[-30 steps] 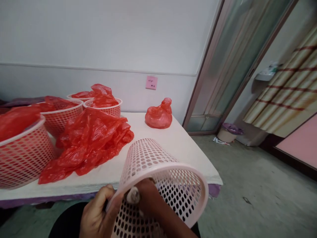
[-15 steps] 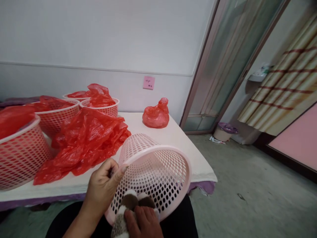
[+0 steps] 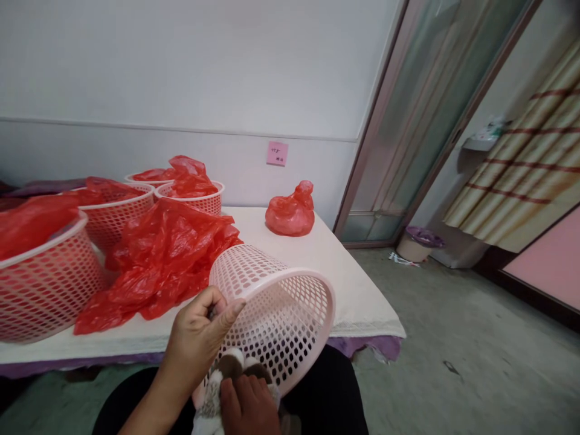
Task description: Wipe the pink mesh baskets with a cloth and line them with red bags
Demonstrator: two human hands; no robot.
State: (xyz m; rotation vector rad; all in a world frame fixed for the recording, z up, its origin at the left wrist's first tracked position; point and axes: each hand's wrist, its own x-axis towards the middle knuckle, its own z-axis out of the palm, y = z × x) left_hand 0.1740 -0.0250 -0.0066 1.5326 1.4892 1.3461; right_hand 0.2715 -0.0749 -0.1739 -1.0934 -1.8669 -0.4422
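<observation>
A pink plastic mesh basket (image 3: 267,269) is tipped on its side, its mouth facing me. My left hand (image 3: 203,326) is closed on the near left part of its rim, thumb on the outside. At the lower side of the mouth, my right hand (image 3: 249,402) rests its bent fingers over a fluffy brown-and-white soft bundle (image 3: 230,364) with two rounded ends; whether it is socks or a plush item I cannot make out. The bundle lies partly within the mouth, and its lower part is hidden by the hand.
On the white-covered table (image 3: 362,302), a crumpled red plastic bag (image 3: 176,254) lies left of the basket. Several mesh baskets (image 3: 49,284) lined with red bags stand farther left. A tied red bag (image 3: 290,211) sits by the wall. A bin (image 3: 417,243) stands on the floor at right.
The basket has shifted a little left with its mouth turned slightly. The right hand and fluffy bundle have moved left and down, toward me. The left hand keeps its grip on the rim.
</observation>
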